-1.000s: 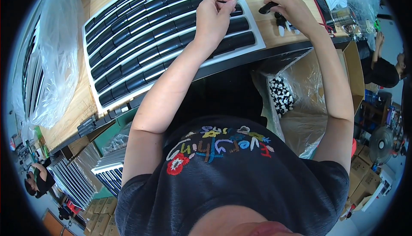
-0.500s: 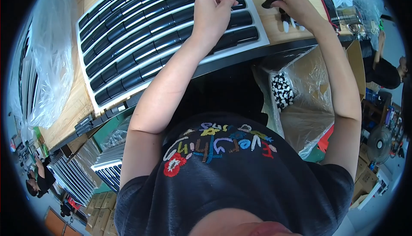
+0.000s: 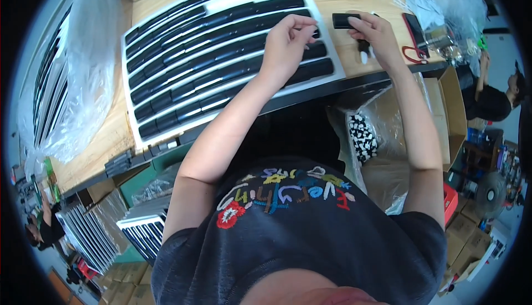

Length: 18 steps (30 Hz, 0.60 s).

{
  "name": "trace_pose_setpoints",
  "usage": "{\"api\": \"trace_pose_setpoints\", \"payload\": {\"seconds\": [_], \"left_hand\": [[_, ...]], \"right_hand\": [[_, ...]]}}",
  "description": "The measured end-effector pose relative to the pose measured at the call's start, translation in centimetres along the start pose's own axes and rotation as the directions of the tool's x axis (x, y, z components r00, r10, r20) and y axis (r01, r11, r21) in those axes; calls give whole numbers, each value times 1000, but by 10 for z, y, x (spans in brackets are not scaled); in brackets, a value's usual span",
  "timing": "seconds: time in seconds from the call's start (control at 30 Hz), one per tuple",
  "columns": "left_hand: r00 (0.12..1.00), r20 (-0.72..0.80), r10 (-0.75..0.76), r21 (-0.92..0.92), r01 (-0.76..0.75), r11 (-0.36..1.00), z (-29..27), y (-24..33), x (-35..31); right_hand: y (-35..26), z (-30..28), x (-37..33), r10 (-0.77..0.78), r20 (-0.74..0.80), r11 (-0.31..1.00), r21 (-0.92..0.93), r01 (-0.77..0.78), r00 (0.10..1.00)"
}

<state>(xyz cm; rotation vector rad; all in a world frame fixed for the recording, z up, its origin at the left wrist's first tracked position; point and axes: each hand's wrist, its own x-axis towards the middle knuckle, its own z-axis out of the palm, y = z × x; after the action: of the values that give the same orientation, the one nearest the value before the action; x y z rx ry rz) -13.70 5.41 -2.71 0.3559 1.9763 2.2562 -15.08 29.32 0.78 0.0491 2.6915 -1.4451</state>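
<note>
A white tray (image 3: 238, 1) lies on the wooden table, filled with rows of glossy black pieces (image 3: 216, 39) laid end to end. Over the tray's right end hovers my left hand (image 3: 284, 47), its thumb and fingertips brought together; whatever they may pinch is too small or hidden to make out. Just right of the tray, my right hand (image 3: 377, 36) grips a short black rectangular piece (image 3: 343, 21) by its right end, between thumb and fingers. Below that hand, a small black-and-white piece (image 3: 363, 53) rests on the tabletop.
A phone (image 3: 414, 31) and a red loop (image 3: 414, 55) lie at the right. Under the table edge, a plastic-lined carton (image 3: 388, 133) contains many black-and-white bits. Plastic-wrapped trays (image 3: 77, 72) stand at left; black blocks (image 3: 119, 162) line the front edge.
The black piece in my right hand has turned to lie level, its long side showing. My view has shifted, so the tray's far rows show more. My left hand stays at the tray's right end.
</note>
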Motion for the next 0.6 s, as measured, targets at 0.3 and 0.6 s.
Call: {"api": "trace_pose_setpoints", "payload": {"seconds": [0.3, 0.6], "left_hand": [[987, -129, 96, 187, -71, 980, -59, 8, -23], [929, 153, 337, 983, -177, 40, -187, 11, 47]], "right_hand": [[-56, 71, 10, -127, -4, 947, 297, 122, 992], [-77, 174, 129, -168, -312, 982, -140, 129, 935]]}}
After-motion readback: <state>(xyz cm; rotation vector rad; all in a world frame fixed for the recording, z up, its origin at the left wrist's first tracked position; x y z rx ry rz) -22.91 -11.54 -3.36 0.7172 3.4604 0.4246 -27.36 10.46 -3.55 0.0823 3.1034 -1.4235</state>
